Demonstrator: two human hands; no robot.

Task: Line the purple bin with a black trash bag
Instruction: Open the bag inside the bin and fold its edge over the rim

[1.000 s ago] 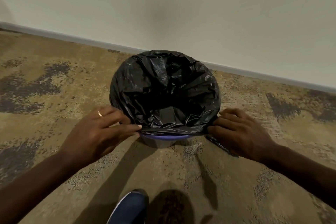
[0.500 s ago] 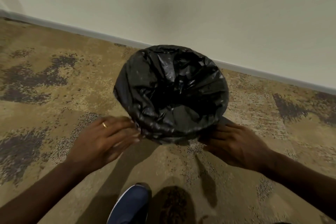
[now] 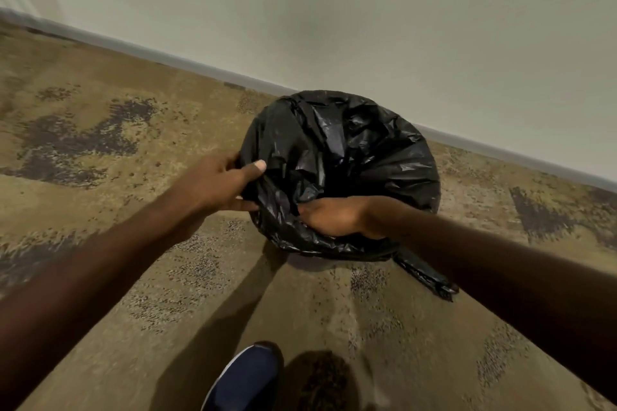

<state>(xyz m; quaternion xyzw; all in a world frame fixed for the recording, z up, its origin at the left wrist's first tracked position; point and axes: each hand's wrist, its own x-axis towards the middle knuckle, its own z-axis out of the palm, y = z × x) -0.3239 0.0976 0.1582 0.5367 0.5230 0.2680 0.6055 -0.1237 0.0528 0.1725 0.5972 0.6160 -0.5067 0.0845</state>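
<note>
The black trash bag (image 3: 360, 157) is draped over the whole mouth of the bin and folded down outside it, so almost none of the purple bin shows; only a shadowed strip of its wall (image 3: 310, 260) peeks out below the near edge. My left hand (image 3: 217, 183) pinches the bag at the left rim, thumb on top. My right hand (image 3: 334, 217) lies across the near rim with its fingers buried in the bag's folds. A loose tail of the bag (image 3: 427, 274) trails on the carpet at the near right.
The bin stands on patterned brown carpet (image 3: 133, 260) close to a pale wall (image 3: 367, 10) with a grey baseboard (image 3: 187, 60). The toe of a dark blue shoe (image 3: 243, 377) is at the bottom, near the bin.
My left hand moved up from the near rim to the left rim. My right hand moved from outside the near right rim onto the near rim, fingers into the bag. The view shifted left.
</note>
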